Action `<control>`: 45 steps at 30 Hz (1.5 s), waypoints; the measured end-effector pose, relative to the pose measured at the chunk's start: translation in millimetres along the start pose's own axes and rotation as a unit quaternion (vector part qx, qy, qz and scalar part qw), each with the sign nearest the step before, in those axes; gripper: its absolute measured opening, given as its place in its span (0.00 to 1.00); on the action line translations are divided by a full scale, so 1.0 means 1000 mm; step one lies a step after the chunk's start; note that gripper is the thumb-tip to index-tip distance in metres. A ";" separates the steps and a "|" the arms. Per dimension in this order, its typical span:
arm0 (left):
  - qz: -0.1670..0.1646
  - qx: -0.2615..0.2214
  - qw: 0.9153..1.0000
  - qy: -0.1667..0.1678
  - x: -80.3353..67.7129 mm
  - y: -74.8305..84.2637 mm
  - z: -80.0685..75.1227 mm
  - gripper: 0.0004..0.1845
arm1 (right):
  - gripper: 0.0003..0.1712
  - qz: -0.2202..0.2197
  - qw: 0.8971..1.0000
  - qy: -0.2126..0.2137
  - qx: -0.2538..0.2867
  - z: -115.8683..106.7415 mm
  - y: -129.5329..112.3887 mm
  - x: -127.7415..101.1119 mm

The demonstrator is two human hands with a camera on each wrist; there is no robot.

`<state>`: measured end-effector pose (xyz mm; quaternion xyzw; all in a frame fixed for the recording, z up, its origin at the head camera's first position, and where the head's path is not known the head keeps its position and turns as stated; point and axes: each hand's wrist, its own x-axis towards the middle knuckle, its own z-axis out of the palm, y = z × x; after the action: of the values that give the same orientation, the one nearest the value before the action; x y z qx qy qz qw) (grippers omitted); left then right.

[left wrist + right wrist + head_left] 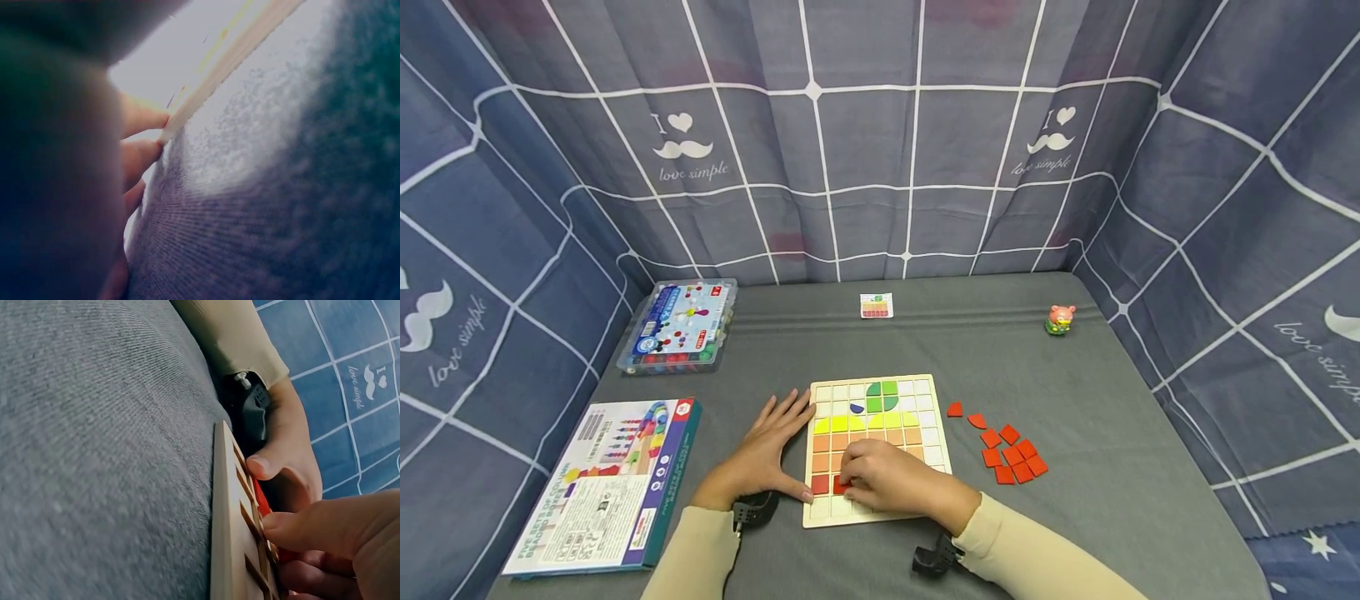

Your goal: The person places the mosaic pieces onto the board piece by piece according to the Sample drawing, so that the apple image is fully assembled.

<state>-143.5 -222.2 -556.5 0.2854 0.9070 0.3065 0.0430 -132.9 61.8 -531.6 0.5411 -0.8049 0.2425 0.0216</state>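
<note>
A wooden grid board (934, 437) lies on the grey cloth, with yellow, orange and green pieces and a small blue piece set in its cells. My left hand (758, 462) rests along the board's left edge, fingers spread, thumb near the lower left corner. Low on the board, my right hand (891, 477) pinches a red square tile (839, 486), partly hidden by the fingers. Beside it, another red tile (820, 484) sits in the row's first cell. Loose red pieces (1013, 455) lie right of the board. In the left wrist view, fingertips (150, 150) touch the board's side.
A small picture card (876, 307) lies behind the board. Far right stands a pink and green figurine (1060, 320). At left are a clear plastic case (681, 325) and a flat printed box (602, 487). Grid-patterned curtains (865, 142) enclose the table.
</note>
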 end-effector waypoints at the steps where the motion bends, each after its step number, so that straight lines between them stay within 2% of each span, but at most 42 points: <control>1: 0.002 0.002 1.000 0.000 0.000 0.000 0.000 0.78 | 0.05 0.005 1.000 -0.001 0.001 0.000 -0.001 0.001; 5: 0.003 0.004 1.000 -0.001 0.000 0.000 -0.002 0.78 | 0.05 0.023 1.000 -0.008 -0.002 0.001 -0.004 0.004; 13: 0.008 -0.002 1.000 -0.002 0.000 -0.002 -0.001 0.77 | 0.04 0.028 0.999 -0.028 -0.018 -0.003 -0.009 0.010; 16: 0.007 -0.001 1.000 -0.003 -0.001 -0.002 0.000 0.78 | 0.04 0.032 0.999 -0.013 -0.009 -0.007 -0.007 0.006; 20: 0.001 -0.001 1.000 -0.002 -0.001 -0.002 0.000 0.78 | 0.06 0.037 0.998 0.044 0.011 -0.016 0.002 -0.007; 24: -0.006 -0.004 1.000 -0.005 -0.001 -0.001 -0.001 0.78 | 0.07 0.058 0.992 0.108 0.019 -0.028 0.020 -0.029; 29: -0.009 -0.005 1.000 -0.007 0.000 0.000 -0.002 0.78 | 0.08 0.151 0.977 0.149 0.019 -0.047 0.046 -0.067; 34: -0.008 -0.004 1.000 -0.005 -0.001 -0.001 -0.001 0.78 | 0.13 0.247 0.958 0.148 0.004 -0.069 0.066 -0.114; 38: -0.003 -0.008 1.000 -0.006 0.000 0.000 -0.001 0.77 | 0.19 0.296 0.945 0.141 -0.004 -0.084 0.076 -0.153; 42: -0.005 -0.017 1.000 -0.008 0.001 0.001 -0.001 0.77 | 0.16 0.332 0.933 0.135 -0.005 -0.090 0.079 -0.178; 45: -0.005 -0.015 1.000 -0.005 0.001 0.001 -0.001 0.77 | 0.12 0.351 0.927 0.133 -0.007 -0.089 0.078 -0.185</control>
<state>-143.9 -221.9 -555.6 0.2818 0.9035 0.3184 0.0537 -145.2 280.7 -536.6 0.1863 -0.9348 0.2989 0.0454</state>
